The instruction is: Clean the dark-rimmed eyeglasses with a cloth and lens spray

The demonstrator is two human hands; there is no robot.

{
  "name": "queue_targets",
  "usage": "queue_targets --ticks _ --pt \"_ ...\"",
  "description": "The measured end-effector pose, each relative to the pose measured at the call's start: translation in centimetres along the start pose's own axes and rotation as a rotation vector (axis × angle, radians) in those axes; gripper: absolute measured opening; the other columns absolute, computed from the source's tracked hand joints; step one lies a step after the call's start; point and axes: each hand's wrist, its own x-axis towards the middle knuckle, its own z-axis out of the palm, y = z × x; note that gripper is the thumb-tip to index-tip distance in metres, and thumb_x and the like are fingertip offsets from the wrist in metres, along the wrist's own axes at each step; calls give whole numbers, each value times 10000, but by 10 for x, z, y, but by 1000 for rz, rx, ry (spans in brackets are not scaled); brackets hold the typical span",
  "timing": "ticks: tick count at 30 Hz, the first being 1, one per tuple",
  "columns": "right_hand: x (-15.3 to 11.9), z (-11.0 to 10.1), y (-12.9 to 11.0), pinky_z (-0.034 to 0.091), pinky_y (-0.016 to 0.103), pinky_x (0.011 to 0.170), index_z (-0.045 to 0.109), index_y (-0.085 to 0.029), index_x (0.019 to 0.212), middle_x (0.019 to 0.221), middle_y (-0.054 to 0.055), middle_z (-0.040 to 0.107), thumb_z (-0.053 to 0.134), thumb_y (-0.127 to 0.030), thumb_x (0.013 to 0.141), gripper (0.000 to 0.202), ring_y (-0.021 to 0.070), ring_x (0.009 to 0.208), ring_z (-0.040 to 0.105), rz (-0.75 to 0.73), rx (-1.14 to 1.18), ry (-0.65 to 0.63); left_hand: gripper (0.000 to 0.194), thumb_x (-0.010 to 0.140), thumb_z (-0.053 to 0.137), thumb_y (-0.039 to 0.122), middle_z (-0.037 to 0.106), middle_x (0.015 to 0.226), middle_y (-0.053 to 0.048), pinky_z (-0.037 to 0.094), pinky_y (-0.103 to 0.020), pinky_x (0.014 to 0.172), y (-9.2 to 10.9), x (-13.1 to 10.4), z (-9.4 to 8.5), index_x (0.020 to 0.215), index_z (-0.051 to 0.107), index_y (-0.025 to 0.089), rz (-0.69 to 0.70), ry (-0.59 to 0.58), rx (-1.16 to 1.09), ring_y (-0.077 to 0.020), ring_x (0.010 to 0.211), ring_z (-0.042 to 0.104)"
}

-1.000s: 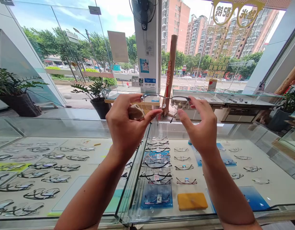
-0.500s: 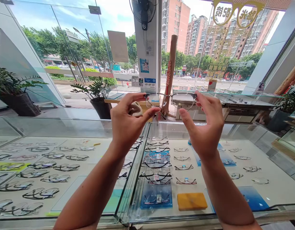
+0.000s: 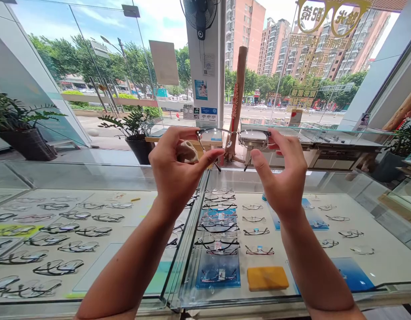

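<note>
A pair of glasses (image 3: 252, 138) with a dark upper rim and clear lenses is held up level in front of me, above the display counter. My left hand (image 3: 175, 171) grips its left end by the fingertips, with the thumb below the left lens. Tucked in that same palm is a crumpled beige cloth (image 3: 188, 153). At the other end, the fingers of my right hand (image 3: 285, 173) hold the frame's right corner, its thumb raised under the right lens. The temple tips point down and away beneath the lenses.
Below my arms, a glass display case (image 3: 192, 253) holds rows of glasses (image 3: 58, 268) and a yellow box (image 3: 267, 278). Potted plants (image 3: 135, 133), a wooden post (image 3: 238, 93) and a further counter (image 3: 342, 155) stand beyond, before the shop windows.
The glasses have tilted and shifted slightly left, so the temple tips now show below the lenses. Both hands have moved a little left with them.
</note>
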Motion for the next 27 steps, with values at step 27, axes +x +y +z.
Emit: queue_targets --ticks 27 --pt "-7 19 3 594 667 1088 512 -320 1656 1536 169 664 636 -448 1069 613 405 1406 649 -87 -56 110 677 887 907 639 753 1469 -99 570 -341 683 -25 -5 20 1429 633 338 95 45 1 -184 774 775"
